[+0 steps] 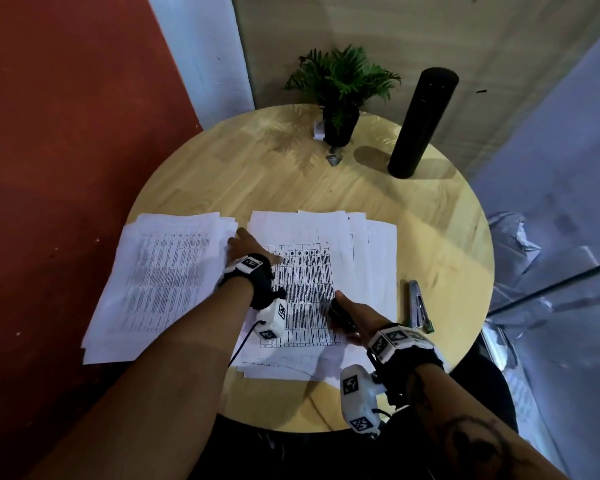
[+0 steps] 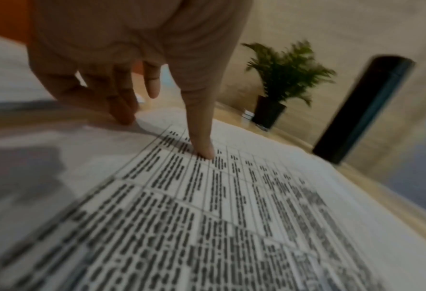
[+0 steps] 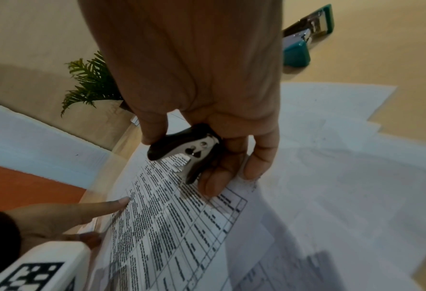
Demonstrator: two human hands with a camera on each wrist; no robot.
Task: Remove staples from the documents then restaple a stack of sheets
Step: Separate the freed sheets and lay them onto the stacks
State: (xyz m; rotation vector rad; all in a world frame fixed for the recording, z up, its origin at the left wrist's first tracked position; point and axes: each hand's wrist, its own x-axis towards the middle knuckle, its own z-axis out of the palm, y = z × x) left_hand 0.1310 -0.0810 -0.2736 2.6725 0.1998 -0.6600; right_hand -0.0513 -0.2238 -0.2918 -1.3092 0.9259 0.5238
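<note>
Documents (image 1: 343,258) on round wooden table (image 1: 222,174), by red wall (image 1: 66,133).

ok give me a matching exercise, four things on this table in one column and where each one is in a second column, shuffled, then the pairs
Things:
1. staple remover
2. stapler
3. potted plant
4. printed table sheet

Places:
A. under the left hand's thumb
B. far edge of the table, beside the black cylinder
C. pinched in the right hand
D. lying on bare wood to the right of the papers

Pairs: 1-C, 2-D, 3-B, 4-A
</note>
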